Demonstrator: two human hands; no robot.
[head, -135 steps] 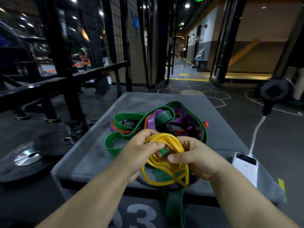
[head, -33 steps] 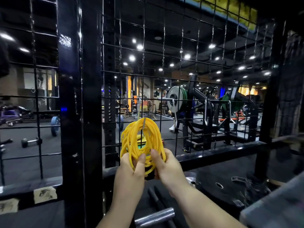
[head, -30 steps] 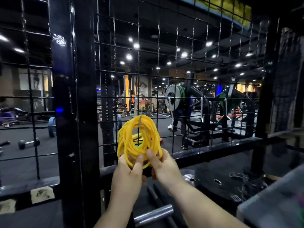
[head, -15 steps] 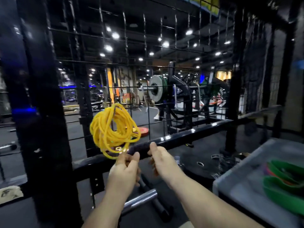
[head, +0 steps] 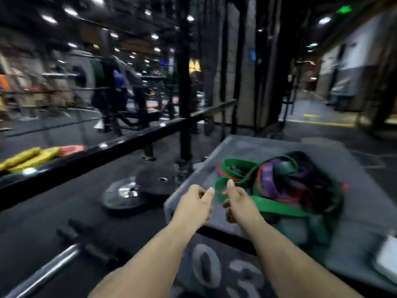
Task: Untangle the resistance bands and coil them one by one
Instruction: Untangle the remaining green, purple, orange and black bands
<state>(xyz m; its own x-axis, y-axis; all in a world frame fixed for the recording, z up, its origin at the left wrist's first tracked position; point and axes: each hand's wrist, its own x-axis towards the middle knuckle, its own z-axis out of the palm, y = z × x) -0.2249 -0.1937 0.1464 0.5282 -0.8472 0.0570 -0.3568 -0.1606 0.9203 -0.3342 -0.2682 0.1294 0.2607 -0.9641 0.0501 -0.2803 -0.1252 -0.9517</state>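
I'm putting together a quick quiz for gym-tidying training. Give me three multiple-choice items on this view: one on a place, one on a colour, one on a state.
1. Where does the band pile lie?
A) in a basket
B) on the grey box
C) on a wall hook

2. What colour is the wide band running toward the box's near edge?
A) green
B) white
C) blue

3. What state are the bands in?
A) tangled together
B) each coiled apart
C) packed in a bag

Answers:
1 B, the heap rests on the box top.
2 A, that strap is plainly green.
3 A, green, purple and red loops cross in one heap.
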